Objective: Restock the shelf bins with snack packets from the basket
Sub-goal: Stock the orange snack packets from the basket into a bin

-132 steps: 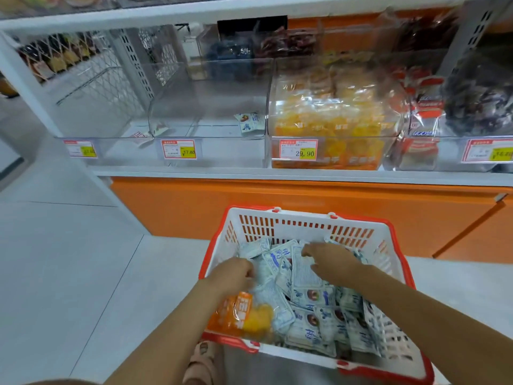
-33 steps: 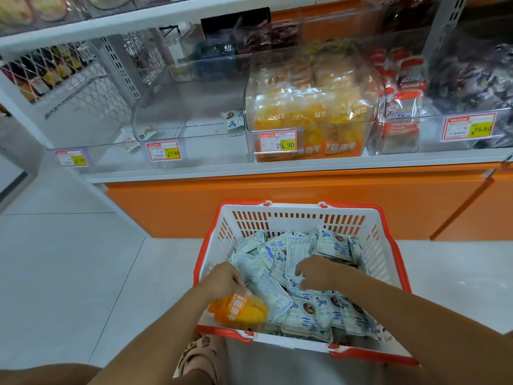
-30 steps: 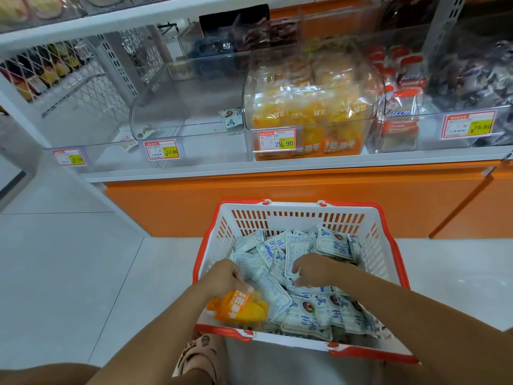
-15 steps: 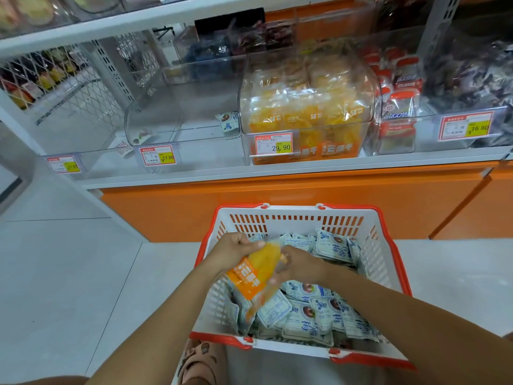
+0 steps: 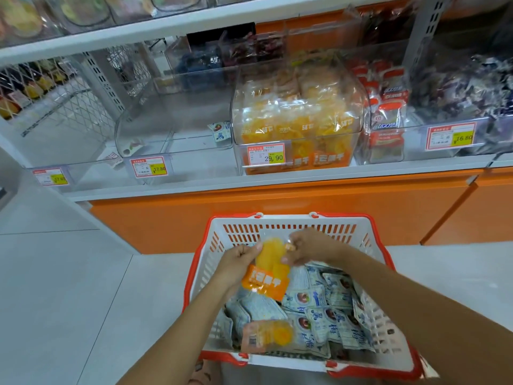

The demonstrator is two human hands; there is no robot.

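Over the pale tiled floor (image 5: 69,301), left grip (image 5: 236,263) and right grip (image 5: 313,246) both pinch 1 orange packet (image 5: 267,279) above the red-rimmed basket (image 5: 288,221) of blue-white packets (image 5: 319,318) — behind, the white shelf (image 5: 249,185) on its orange base (image 5: 305,207) holds clear bins (image 5: 299,87), 1 seemingly near-empty.

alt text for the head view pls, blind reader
A person's left hand and right hand hold an orange snack packet over a red-rimmed basket of blue-and-white packets. Behind, one clear shelf bin is packed with orange packets, its left neighbour nearly empty.
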